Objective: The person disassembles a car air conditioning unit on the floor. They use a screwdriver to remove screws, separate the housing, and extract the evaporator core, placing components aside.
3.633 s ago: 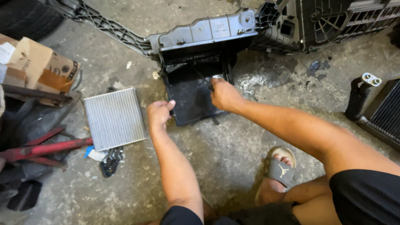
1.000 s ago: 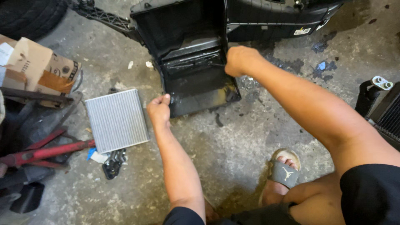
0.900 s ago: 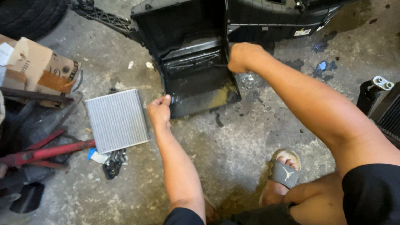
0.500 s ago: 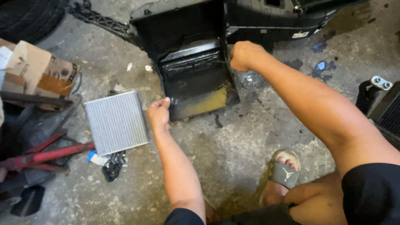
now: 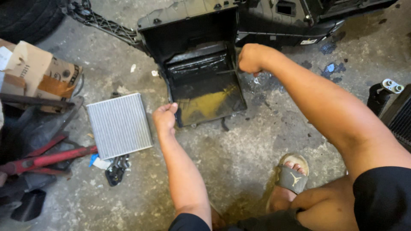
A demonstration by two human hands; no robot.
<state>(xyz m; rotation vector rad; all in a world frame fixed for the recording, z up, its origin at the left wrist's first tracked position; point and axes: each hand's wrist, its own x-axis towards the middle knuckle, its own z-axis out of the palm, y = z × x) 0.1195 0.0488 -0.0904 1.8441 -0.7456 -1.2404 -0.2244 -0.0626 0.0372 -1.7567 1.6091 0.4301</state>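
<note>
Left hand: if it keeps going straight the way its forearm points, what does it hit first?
Most likely the black plastic housing. The left hand points up the frame from a forearm angled slightly left, and its knuckles sit right by the housing's lower left edge. Depth is unclear; it could slip just left of the wall, onto bare concrete floor.

A torn brown cardboard box [image 5: 40, 72] with a pale flap is lying at the left edge of the concrete floor [image 5: 239, 149], dark print showing on its side. A small white label [image 5: 307, 41] is sticking to the black housing [image 5: 274, 25] at the top.
</note>
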